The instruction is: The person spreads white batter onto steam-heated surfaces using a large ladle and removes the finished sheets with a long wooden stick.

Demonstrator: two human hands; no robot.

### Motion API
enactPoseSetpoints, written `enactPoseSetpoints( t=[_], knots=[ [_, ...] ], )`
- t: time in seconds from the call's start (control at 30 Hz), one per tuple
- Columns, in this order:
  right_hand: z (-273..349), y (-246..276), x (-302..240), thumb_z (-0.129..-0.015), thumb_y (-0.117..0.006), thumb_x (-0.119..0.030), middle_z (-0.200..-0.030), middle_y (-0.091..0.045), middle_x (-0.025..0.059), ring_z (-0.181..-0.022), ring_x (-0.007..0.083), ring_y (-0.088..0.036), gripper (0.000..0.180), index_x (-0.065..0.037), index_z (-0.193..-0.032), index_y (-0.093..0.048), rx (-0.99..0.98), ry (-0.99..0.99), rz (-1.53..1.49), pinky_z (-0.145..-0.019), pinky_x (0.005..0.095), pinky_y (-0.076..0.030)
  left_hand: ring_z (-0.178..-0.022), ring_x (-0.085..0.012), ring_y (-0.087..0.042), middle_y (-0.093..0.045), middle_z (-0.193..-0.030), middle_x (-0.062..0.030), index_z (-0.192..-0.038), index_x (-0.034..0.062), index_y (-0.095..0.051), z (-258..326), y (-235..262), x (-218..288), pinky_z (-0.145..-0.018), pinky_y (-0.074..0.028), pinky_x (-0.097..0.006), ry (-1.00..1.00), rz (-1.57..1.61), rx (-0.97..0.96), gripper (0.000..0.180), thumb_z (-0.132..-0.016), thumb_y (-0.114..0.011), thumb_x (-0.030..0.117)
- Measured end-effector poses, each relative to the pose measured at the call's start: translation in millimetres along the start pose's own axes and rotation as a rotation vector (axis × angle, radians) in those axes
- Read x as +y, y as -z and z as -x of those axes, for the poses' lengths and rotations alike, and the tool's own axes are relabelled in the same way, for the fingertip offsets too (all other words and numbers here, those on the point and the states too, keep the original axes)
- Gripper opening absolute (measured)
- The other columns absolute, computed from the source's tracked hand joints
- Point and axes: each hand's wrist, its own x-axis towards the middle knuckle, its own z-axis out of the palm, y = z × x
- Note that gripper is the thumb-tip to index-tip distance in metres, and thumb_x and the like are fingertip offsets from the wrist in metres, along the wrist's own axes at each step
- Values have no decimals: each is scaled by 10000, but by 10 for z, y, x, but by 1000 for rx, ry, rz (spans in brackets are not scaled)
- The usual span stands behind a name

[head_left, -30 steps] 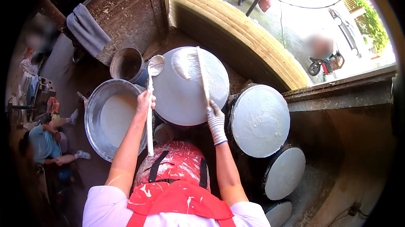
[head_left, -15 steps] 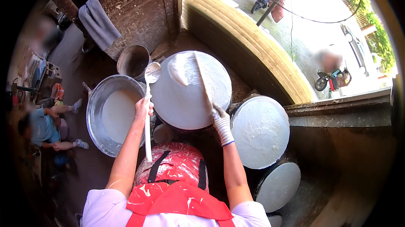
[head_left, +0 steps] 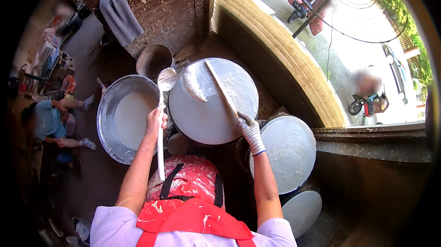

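Left hand [head_left: 157, 120]: closed round ladle [head_left: 160, 150] | right hand [head_left: 251, 133]: gripping stick [head_left: 222, 89]

A gray towel [head_left: 120, 17] hangs on a worn brown wooden panel [head_left: 165, 8], far left. The floor [head_left: 105, 180] is dark. Far right, past a long yellow ledge [head_left: 282, 51], the ground outside [head_left: 337, 58] is bright.
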Motion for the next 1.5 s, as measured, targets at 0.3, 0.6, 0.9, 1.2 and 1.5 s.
enactPoseSetpoints(
  t=[0.3, 0.6, 0.9, 1.2, 1.5],
  knots=[
    [163, 40, -147, -814, -616, -47, -891, -619, -1, -772, 65, -511, 303, -4, -1113, -615, -367, -232, 106, -716, 207, -430, -368, -64, -355, -442, -598, -10, -1122, 54, -496, 168, 248, -38, -344, -287, -205, -3, -5, 58, 362, -918, -463, 351],
    [-790, 9, -490, -831, -623, -125, -910, -667, 69, -803, 114, -574, 281, -24, -1092, -630, -135, 48, 315, -732, 245, -460, -373, -65, -351, -441, -609, -10, -1120, 51, -508, 243, 194, -49, -359, -279, -203, 0, 28, 79, 328, -942, -426, 314],
    [-277, 128, -335, -819, -624, -93, -902, -643, 7, -817, 74, -528, 289, -13, -1097, -626, -513, -58, 254, -770, 241, -446, -393, -71, -376, -446, -623, -14, -1136, 41, -495, 249, 255, 26, -370, -300, -199, -18, 4, 82, 353, -934, -431, 323],
    [-472, 136, -339, -825, -613, -100, -852, -630, -10, -752, 71, -527, 265, -11, -1073, -639, -310, -49, 250, -709, 234, -454, -380, -74, -378, -456, -612, -18, -1094, 31, -508, 200, 181, 18, -358, -315, -208, -41, -30, 81, 336, -926, -453, 317],
    [95, 406, -377, -820, -630, -101, -932, -636, 7, -830, 75, -546, 319, -11, -1126, -609, -377, -35, 299, -751, 226, -457, -361, -72, -372, -465, -601, -22, -1061, 23, -519, 160, 324, -33, -337, -314, -200, -11, -162, 25, 314, -924, -458, 299]
  ],
)
